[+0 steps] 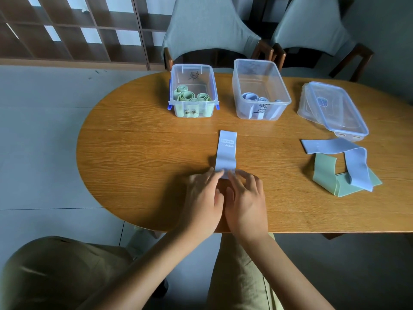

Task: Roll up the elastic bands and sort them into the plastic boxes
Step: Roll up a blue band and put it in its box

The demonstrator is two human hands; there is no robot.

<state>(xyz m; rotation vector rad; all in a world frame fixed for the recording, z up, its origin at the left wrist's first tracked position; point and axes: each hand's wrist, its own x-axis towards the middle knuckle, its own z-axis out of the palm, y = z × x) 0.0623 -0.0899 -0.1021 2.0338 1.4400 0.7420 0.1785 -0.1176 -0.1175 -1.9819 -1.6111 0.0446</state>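
Pale blue elastic band [227, 151] lies flat on wooden table [138, 148], centre, w/ near end under both hands. Left hand [204, 198] & right hand [244, 201] side by side, fingers slightly curled, tips pinching band's near edge. Green rolls in left box [193, 91], blue rolls in right box [260, 89]. Loose blue [335, 145] + green band [324, 168] at right, near lids [333, 108].

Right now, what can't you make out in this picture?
- Head view: near end of the blue band, hidden under left hand and right hand fingers.
- Handwritten labels on green-band box and blue-band box: too small to read.
- Table: right end cut off.
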